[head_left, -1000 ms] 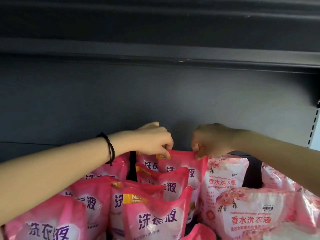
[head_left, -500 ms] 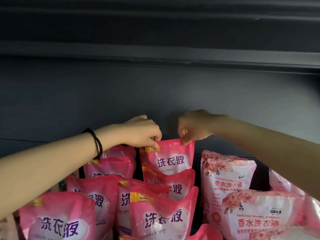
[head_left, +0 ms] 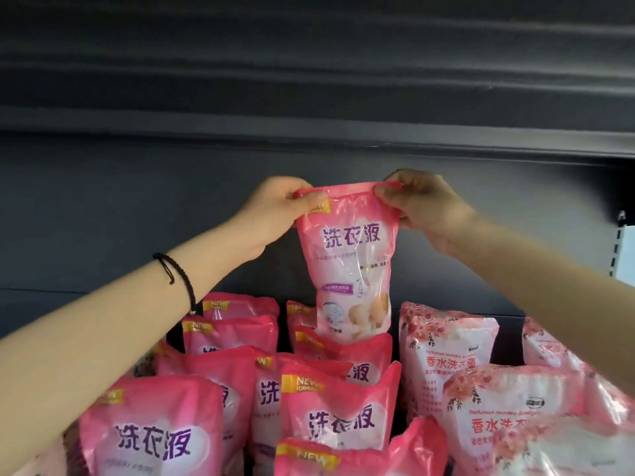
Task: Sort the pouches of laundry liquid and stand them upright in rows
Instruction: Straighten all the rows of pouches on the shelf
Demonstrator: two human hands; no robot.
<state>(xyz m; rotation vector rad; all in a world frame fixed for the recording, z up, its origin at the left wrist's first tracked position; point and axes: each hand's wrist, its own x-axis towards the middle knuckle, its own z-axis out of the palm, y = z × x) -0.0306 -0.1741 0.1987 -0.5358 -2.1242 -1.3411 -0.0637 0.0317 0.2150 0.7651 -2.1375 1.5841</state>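
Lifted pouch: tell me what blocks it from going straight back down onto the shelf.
The lifted pouch hangs from both hands, left hand and right hand, at its top corners. Directly beneath it, the middle row of pink pouches fills the space; its bottom sits just above or against their tops.

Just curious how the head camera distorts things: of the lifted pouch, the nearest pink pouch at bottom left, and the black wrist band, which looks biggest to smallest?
1. Bottom-left pouch, cut off by the frame; nearness inflates it.
2. Lifted pouch, probably the same real size.
3. Wrist band, clearly smallest.
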